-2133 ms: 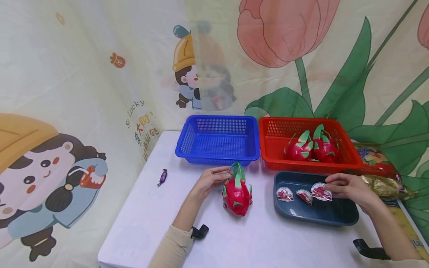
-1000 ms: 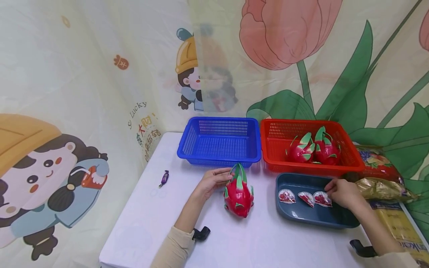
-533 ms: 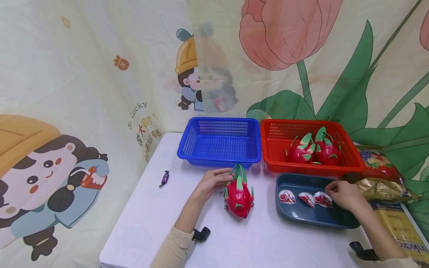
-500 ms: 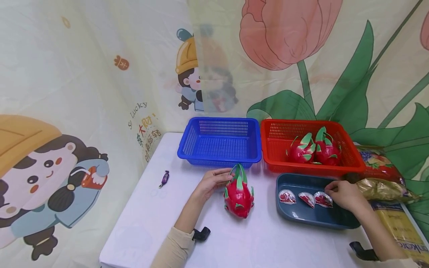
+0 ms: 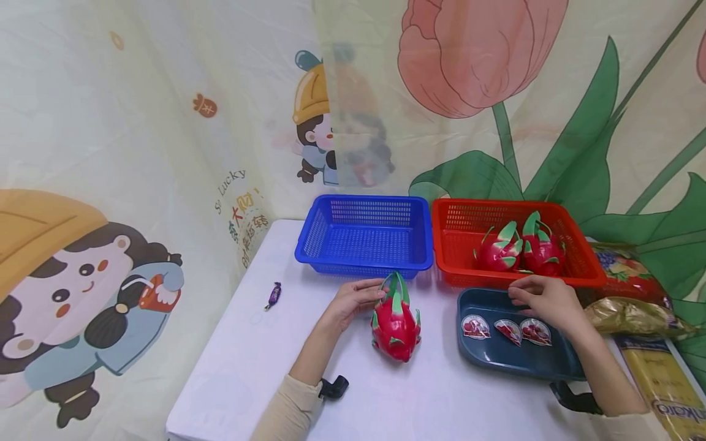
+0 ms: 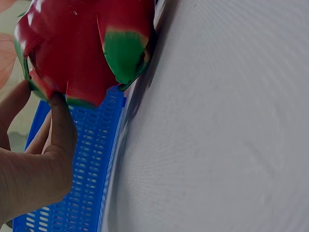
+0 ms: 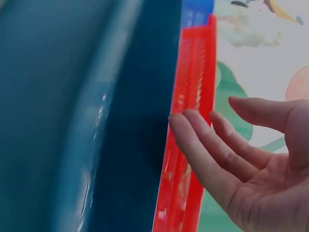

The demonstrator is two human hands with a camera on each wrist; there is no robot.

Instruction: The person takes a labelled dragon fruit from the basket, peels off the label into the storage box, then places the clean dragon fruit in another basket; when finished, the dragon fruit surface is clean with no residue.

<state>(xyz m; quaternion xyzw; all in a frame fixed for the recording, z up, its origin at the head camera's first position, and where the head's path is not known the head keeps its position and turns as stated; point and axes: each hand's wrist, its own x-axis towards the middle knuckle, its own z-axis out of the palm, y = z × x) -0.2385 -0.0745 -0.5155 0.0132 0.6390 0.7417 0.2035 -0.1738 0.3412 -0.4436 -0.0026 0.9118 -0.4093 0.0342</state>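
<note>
A glossy red dragon fruit (image 5: 395, 329) with green leaf tips lies on the white table, leaves toward the blue basket. My left hand (image 5: 353, 301) holds it at the leafy end; in the left wrist view thumb and fingers (image 6: 60, 118) meet the fruit (image 6: 72, 43) around the leaf tips. Over the far right part of the dark blue tray (image 5: 510, 358) hovers my right hand (image 5: 546, 300), holding nothing, its fingers loosely bent in the right wrist view. Inside the tray are three dragon fruit stickers: a round one (image 5: 475, 327), a wedge-shaped one (image 5: 508, 332) and another (image 5: 535, 331).
Behind stand a blue basket (image 5: 364, 269) and a red basket (image 5: 469, 275) with two dragon fruits (image 5: 499, 250). At the right lie a gold packet (image 5: 634, 315), a red bag (image 5: 631, 275) and a yellow packet (image 5: 656, 380). A purple wrapped candy (image 5: 273, 296) lies at left.
My right hand put its sticker down beside the wedge-shaped one, let go, and has now lifted away toward the tray's far rim. The left hand stays at the dragon fruit.
</note>
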